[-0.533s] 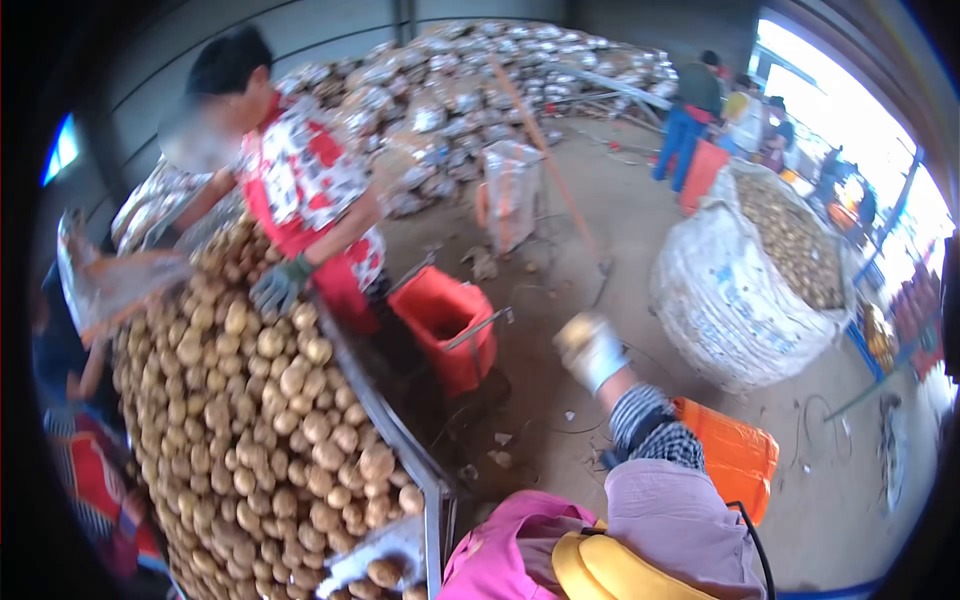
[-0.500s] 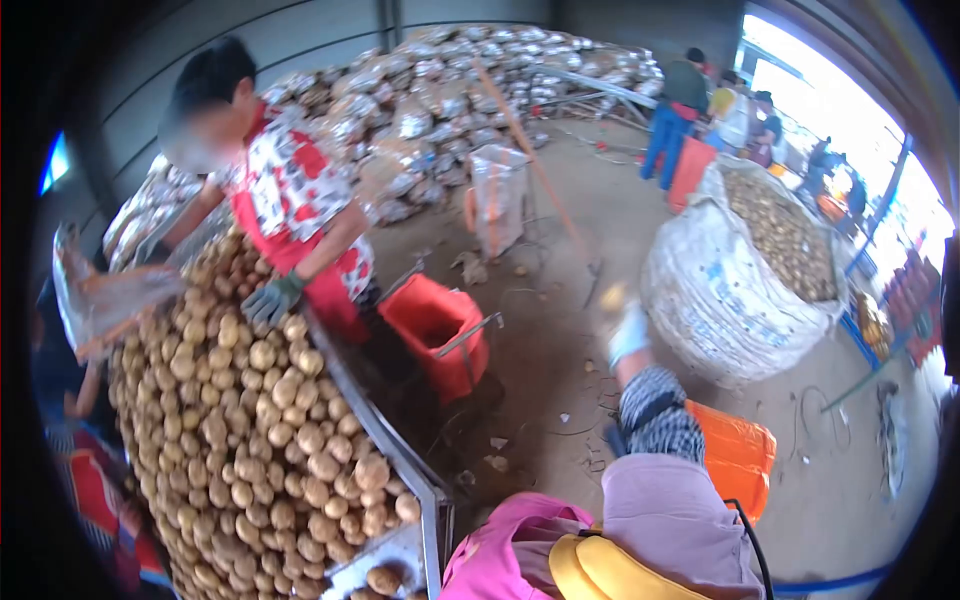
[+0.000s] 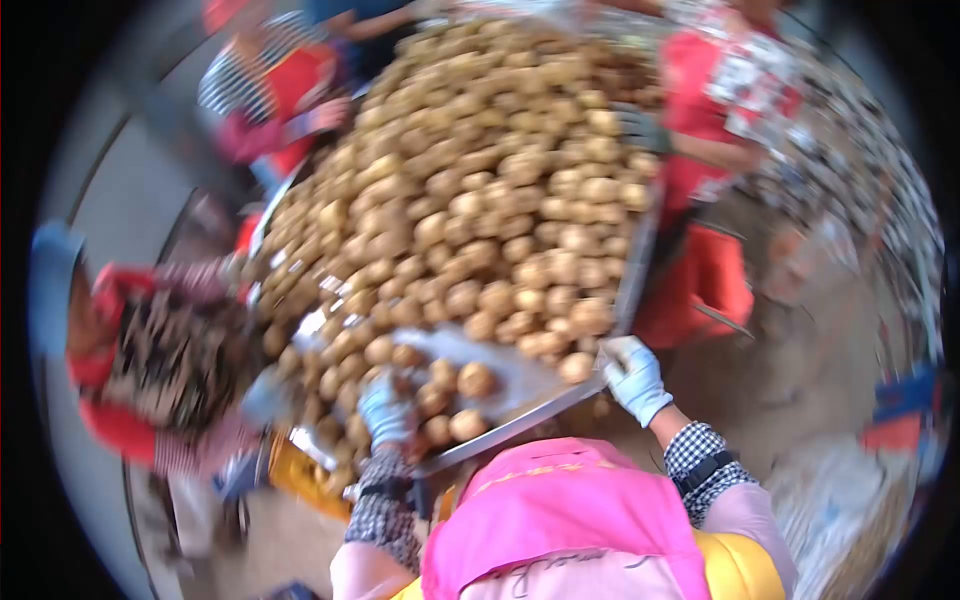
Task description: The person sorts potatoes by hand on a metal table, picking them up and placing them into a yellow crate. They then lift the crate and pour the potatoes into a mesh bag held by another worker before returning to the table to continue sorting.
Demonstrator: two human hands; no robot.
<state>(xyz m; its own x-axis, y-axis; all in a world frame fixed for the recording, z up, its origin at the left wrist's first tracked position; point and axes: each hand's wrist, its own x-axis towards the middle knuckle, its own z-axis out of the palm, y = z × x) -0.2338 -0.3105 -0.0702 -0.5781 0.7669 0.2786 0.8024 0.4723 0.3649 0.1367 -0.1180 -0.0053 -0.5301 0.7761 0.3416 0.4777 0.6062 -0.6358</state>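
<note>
A large heap of potatoes (image 3: 470,200) covers the metal-edged sorting table (image 3: 520,417). My left hand (image 3: 388,408), in a light blue glove, reaches over the near edge among potatoes at the heap's lower end. Its fingers point down and are blurred, so I cannot make out whether they grip one. Beside it, a few loose potatoes (image 3: 468,424) lie on the bare metal. My right hand (image 3: 637,382), gloved the same way, is at the table's right corner near the rim. Its fingers are slightly bent and apart, with nothing visible in them.
Co-workers stand round the table: one in a patterned vest (image 3: 180,365) at left, one in a striped top (image 3: 245,85) behind, one in a red apron (image 3: 690,90) at right. A red-orange basket (image 3: 715,280) is beside the table. White sacking (image 3: 840,500) lies at lower right.
My view has swung from the floor and big sack on the right to the table. The outstretched gloved hand with a potato is gone from there; both my hands are now at the table.
</note>
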